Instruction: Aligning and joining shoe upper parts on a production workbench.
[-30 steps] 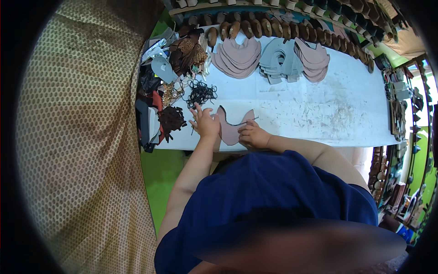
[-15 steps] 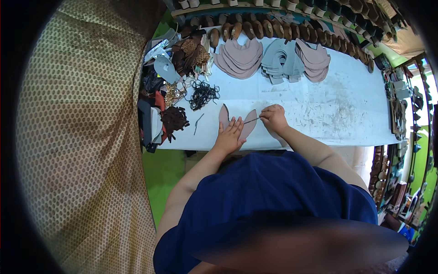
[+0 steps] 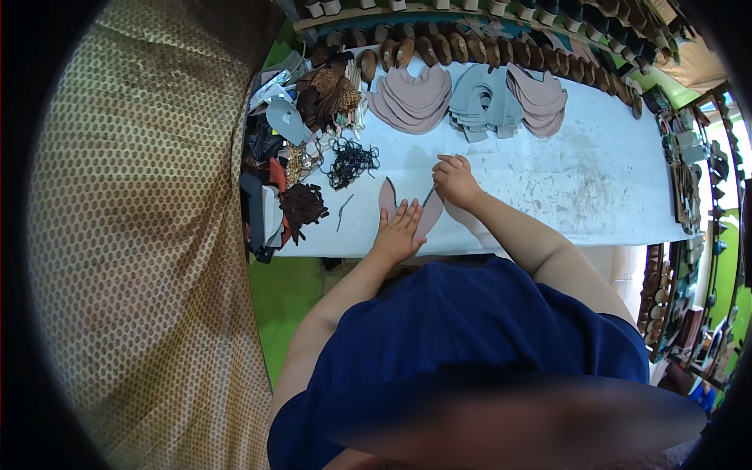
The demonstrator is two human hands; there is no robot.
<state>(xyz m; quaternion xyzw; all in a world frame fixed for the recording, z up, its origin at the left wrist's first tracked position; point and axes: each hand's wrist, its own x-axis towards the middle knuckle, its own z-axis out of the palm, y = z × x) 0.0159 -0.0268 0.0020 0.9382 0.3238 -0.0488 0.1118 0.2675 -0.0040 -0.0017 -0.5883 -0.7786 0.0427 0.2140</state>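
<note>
A mauve, U-shaped flat piece (image 3: 433, 217), much like a shoe upper, lies on the white-covered table in front of me. My left hand (image 3: 398, 231) rests flat on its middle with the fingers stretched out, covering the bend. Along the inner edge runs a thin dark strip (image 3: 428, 196). At the tip of the right-hand prong, my right hand (image 3: 456, 180) is closed in a pinch on the strip's end; the fingertips partly hide it. Short dark strips (image 3: 344, 213) lie on the table left of the piece.
Tangled black cords (image 3: 350, 163) and a brown pile of strips (image 3: 303, 205) sit to the left. Stacks of mauve pieces (image 3: 409, 102) and grey pieces (image 3: 484, 106) stand farther back, before a row of brown shoe forms (image 3: 458, 48). A patterned curtain (image 3: 149, 235) hangs at left.
My right hand has moved left and away from me, bringing the strip from a stretched slant across the prong to its inner edge. My left hand stays on the piece.
</note>
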